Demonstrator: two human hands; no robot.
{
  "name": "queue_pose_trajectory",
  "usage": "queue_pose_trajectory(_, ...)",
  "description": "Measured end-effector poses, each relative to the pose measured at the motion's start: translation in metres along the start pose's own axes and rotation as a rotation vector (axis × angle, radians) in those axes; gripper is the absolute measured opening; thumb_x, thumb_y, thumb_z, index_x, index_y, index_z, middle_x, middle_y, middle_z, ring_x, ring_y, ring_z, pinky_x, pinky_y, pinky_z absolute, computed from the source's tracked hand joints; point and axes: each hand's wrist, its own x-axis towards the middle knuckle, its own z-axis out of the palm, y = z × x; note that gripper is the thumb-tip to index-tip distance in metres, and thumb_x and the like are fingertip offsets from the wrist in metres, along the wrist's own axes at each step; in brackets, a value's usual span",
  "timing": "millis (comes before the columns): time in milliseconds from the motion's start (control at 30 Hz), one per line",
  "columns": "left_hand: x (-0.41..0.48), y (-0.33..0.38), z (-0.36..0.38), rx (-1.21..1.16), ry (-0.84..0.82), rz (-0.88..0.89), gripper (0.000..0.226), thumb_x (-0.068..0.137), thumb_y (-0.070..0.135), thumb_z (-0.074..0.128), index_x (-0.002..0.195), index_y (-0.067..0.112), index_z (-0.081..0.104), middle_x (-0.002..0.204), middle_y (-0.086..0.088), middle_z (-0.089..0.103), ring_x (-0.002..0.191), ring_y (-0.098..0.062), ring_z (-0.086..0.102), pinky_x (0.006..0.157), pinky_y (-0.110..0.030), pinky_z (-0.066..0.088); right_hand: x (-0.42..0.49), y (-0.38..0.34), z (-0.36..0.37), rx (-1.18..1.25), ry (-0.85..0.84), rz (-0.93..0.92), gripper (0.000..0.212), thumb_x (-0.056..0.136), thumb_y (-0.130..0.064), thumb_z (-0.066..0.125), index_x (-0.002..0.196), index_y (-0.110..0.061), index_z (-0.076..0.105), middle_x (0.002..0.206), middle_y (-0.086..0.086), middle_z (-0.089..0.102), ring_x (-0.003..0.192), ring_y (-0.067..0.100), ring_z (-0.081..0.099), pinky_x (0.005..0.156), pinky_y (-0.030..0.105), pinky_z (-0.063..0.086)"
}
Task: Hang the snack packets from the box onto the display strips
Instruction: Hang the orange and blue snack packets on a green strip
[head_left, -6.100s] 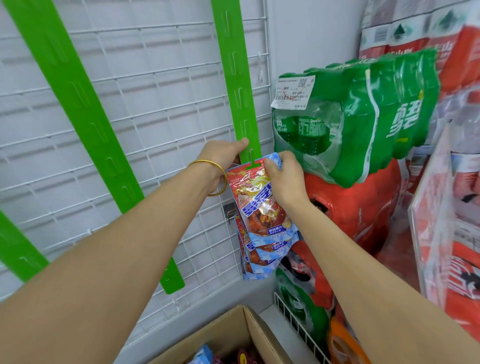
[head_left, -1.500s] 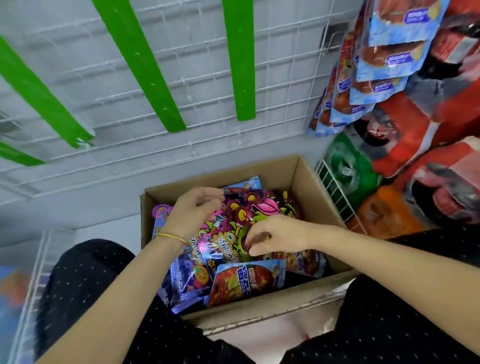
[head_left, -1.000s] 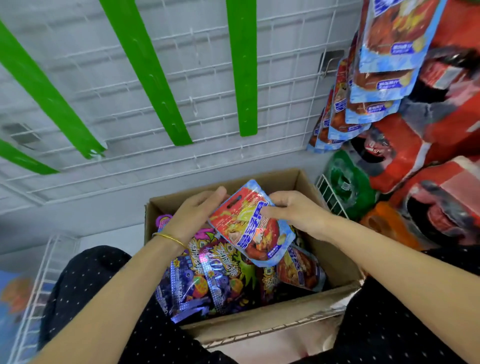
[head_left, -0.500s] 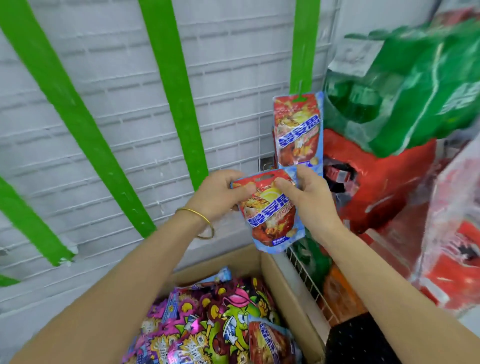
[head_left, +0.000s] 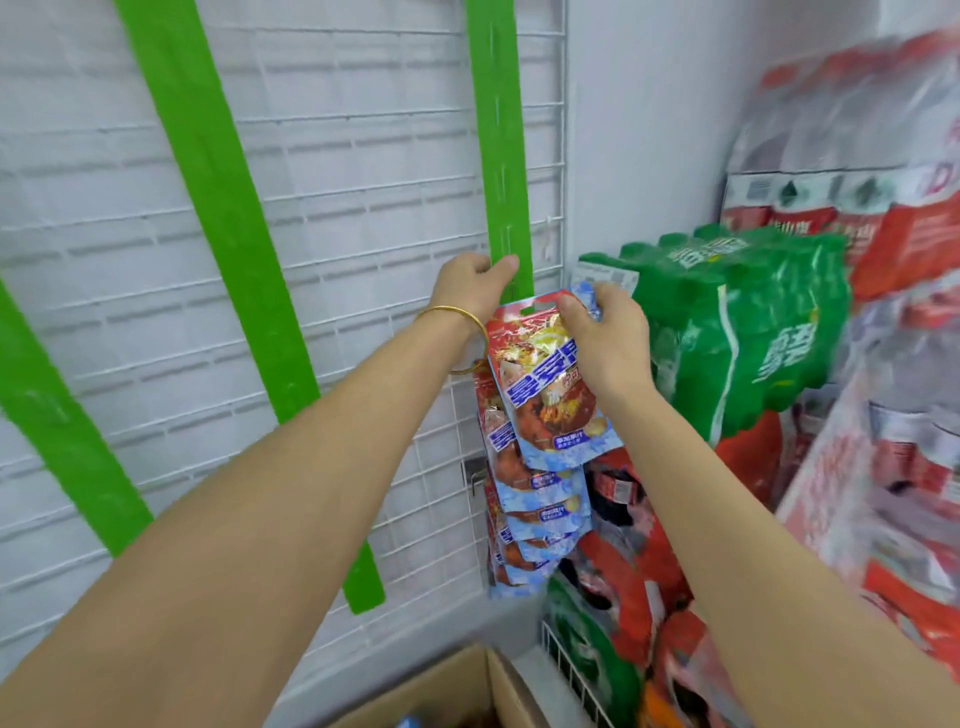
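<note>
My right hand pinches the top of a red and blue snack packet and holds it against the right green display strip. The packet's hang hole sits on the strip's lower part. My left hand, with a gold bangle on the wrist, grips the strip just above the packet. Several matching packets hang below on the same strip. A corner of the cardboard box shows at the bottom edge.
Two more green strips hang slanted on the white wire grid wall. Green shrink-wrapped bottle packs and red drink packs are stacked close on the right. A low white wire rack stands beside the box.
Both hands took a packet from the box and lifted it to the right strip. My left hand shifted from the packet to the strip above it.
</note>
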Motion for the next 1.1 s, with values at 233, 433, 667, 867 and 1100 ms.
queue_pose_trajectory(233,0.013,0.003,-0.002,-0.039,-0.032,-0.118,0.025,0.087,0.032,0.057,0.069,0.015,0.055,0.08,-0.011,0.062,0.071,-0.022,0.056,0.069,-0.032,0.044,0.024,-0.008,0.018,0.015,0.017,-0.043,0.019,0.096,-0.023,0.048,0.079,-0.015,0.052,0.08,0.006,0.054,0.076,0.019,0.049,0.072,0.035,0.035)
queue_pose_trajectory(433,0.013,0.0,-0.004,-0.043,-0.056,-0.159,0.027,0.087,0.038,0.058,0.077,0.013,0.061,0.07,-0.003,0.064,0.057,-0.016,0.058,0.064,-0.027,0.048,0.026,0.0,0.027,0.019,0.0,0.018,0.03,0.095,-0.024,0.048,0.068,-0.022,0.036,0.068,-0.006,0.042,0.064,0.012,0.041,0.056,0.027,0.031)
queue_pose_trajectory(667,0.007,-0.009,-0.005,-0.048,-0.105,-0.146,0.026,0.089,0.034,0.056,0.076,0.013,0.063,0.071,-0.004,0.062,0.058,-0.016,0.056,0.065,-0.028,0.044,0.015,0.015,0.029,0.029,-0.033,0.062,0.03,0.095,-0.025,0.049,0.068,-0.024,0.036,0.072,-0.004,0.045,0.074,0.018,0.045,0.064,0.031,0.035)
queue_pose_trajectory(867,0.001,-0.022,-0.007,-0.11,-0.139,-0.088,0.024,0.093,0.02,0.051,0.07,0.016,0.058,0.064,-0.003,0.057,0.042,-0.004,0.051,0.055,-0.021,0.042,0.013,0.017,0.029,-0.02,-0.06,0.051,0.031,0.096,-0.025,0.046,0.067,-0.022,0.034,0.071,-0.004,0.041,0.071,0.016,0.042,0.064,0.032,0.034)
queue_pose_trajectory(1100,-0.027,-0.034,-0.01,-0.149,-0.051,-0.056,0.029,0.091,0.015,0.053,0.119,0.006,0.055,0.099,-0.007,0.06,0.078,-0.012,0.057,0.084,-0.033,0.049,-0.012,0.008,0.015,-0.249,-0.072,-0.025,0.027,0.098,-0.028,0.042,0.112,-0.005,0.044,0.099,0.008,0.055,0.087,0.027,0.054,0.069,0.032,0.036)
